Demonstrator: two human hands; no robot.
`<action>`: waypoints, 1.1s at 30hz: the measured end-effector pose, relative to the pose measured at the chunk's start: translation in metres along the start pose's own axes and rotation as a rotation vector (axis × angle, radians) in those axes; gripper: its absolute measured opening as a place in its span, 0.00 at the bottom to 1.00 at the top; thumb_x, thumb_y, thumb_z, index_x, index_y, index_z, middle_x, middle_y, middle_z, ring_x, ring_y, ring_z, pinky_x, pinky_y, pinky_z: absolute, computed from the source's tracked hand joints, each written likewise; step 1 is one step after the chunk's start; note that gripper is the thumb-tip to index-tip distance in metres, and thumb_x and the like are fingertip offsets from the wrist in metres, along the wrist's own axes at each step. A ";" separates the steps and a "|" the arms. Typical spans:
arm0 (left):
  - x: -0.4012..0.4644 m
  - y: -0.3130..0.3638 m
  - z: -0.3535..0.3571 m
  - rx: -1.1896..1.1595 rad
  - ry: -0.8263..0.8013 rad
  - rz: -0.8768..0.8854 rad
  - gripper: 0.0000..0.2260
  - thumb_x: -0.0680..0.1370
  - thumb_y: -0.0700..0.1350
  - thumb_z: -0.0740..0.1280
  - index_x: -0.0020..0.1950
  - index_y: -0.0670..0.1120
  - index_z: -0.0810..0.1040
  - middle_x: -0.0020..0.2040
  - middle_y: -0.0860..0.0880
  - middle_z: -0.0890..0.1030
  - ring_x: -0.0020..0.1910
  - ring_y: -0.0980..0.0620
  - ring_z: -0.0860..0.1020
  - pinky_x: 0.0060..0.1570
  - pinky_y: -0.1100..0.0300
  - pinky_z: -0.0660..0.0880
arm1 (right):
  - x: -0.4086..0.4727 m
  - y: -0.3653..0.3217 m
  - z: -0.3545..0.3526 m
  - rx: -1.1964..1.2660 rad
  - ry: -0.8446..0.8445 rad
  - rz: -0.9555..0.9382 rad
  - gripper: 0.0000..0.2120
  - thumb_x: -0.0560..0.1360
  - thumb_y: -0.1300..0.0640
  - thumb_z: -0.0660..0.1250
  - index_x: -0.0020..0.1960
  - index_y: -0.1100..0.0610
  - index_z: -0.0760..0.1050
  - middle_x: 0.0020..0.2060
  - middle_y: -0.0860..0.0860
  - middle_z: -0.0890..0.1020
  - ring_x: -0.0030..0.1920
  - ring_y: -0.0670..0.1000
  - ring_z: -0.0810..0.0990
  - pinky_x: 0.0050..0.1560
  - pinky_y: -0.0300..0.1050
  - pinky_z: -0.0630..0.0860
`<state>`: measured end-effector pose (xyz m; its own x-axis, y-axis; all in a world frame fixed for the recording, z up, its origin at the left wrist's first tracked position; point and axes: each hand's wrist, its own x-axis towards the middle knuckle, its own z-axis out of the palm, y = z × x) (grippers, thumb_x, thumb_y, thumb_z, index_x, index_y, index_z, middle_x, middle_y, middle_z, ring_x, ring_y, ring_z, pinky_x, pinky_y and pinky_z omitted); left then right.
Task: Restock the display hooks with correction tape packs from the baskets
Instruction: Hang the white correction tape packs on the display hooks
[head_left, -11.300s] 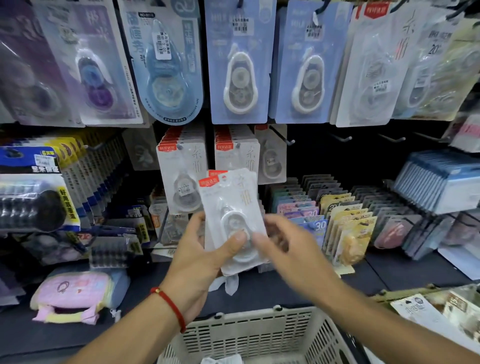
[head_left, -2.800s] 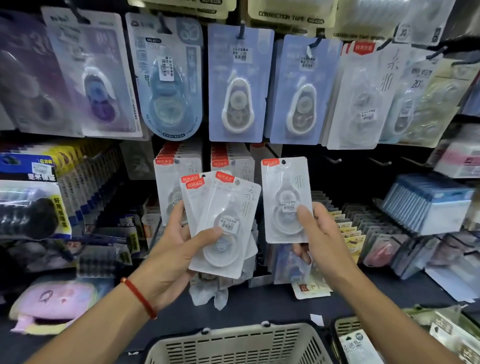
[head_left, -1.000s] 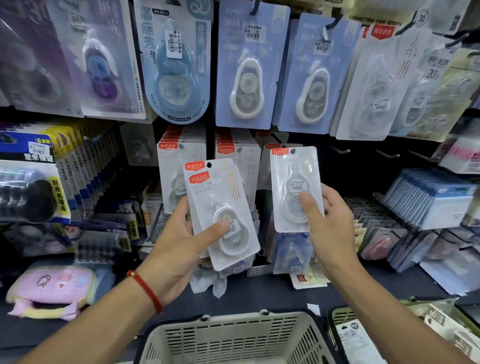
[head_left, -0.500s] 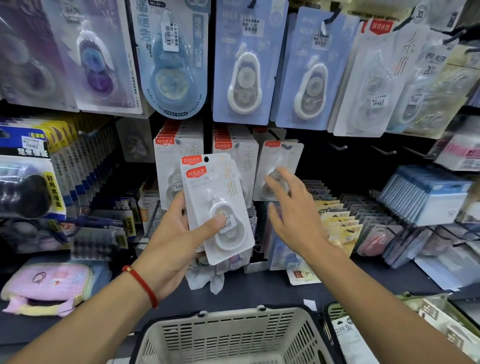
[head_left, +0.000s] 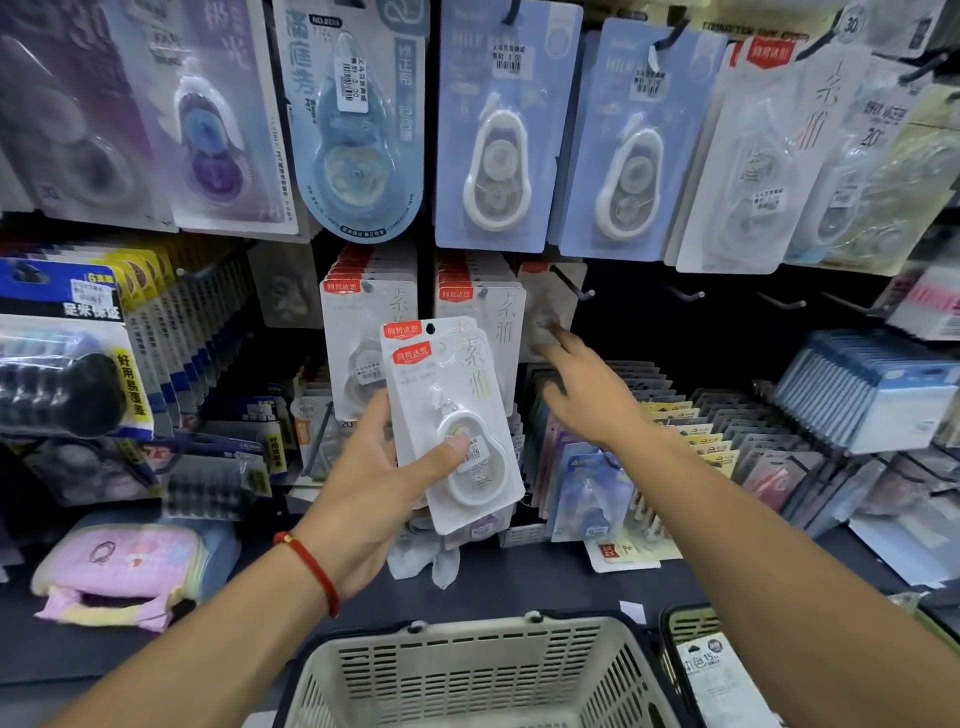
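Observation:
My left hand (head_left: 374, 499) grips two white correction tape packs (head_left: 452, 415) with red labels, fanned upright, thumb across the front one. My right hand (head_left: 587, 389) reaches forward with straight fingers, its fingertips touching a white pack (head_left: 545, 306) pushed far back on a black display hook (head_left: 574, 283). Two fuller hooks of the same white packs (head_left: 363, 332) hang just left of it, behind the packs I hold. A beige slotted basket (head_left: 467, 670) sits at the bottom centre below my arms.
Larger blue and purple tape packs (head_left: 498, 135) hang in the row above. Bare black hooks (head_left: 685, 293) stick out to the right. Tilted rows of small packs (head_left: 727, 431) fill the lower right. A second basket (head_left: 696, 665) sits at bottom right, a pink pouch (head_left: 119, 566) at left.
My right hand put its white pack on the hook and pushed it back along the hook, fingers now straight against it. My left hand kept its two packs almost still.

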<state>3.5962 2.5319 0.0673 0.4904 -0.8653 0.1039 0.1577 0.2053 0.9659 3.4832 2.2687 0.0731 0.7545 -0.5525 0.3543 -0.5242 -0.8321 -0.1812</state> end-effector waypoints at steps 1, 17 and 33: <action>0.000 0.000 0.000 -0.002 -0.009 0.001 0.27 0.75 0.42 0.76 0.72 0.55 0.74 0.65 0.48 0.85 0.64 0.44 0.84 0.66 0.36 0.78 | -0.011 -0.006 -0.002 0.080 0.063 0.029 0.21 0.82 0.61 0.62 0.75 0.59 0.72 0.76 0.56 0.71 0.72 0.59 0.74 0.69 0.53 0.73; 0.004 -0.006 0.004 0.056 0.034 0.022 0.28 0.79 0.31 0.72 0.72 0.56 0.73 0.63 0.49 0.85 0.63 0.43 0.84 0.55 0.41 0.83 | -0.115 -0.053 -0.021 1.047 0.232 0.299 0.12 0.79 0.48 0.73 0.61 0.48 0.77 0.47 0.49 0.86 0.36 0.64 0.84 0.26 0.59 0.80; 0.007 -0.014 -0.003 0.115 0.034 0.020 0.27 0.78 0.27 0.69 0.66 0.57 0.75 0.59 0.48 0.86 0.52 0.37 0.86 0.46 0.41 0.85 | -0.096 -0.022 -0.012 1.181 0.229 0.543 0.21 0.82 0.43 0.68 0.66 0.57 0.73 0.50 0.54 0.85 0.37 0.50 0.82 0.34 0.45 0.81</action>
<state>3.6000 2.5240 0.0539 0.5213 -0.8452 0.1174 0.0491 0.1671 0.9847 3.4178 2.3409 0.0538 0.4143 -0.9036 0.1086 0.0087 -0.1154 -0.9933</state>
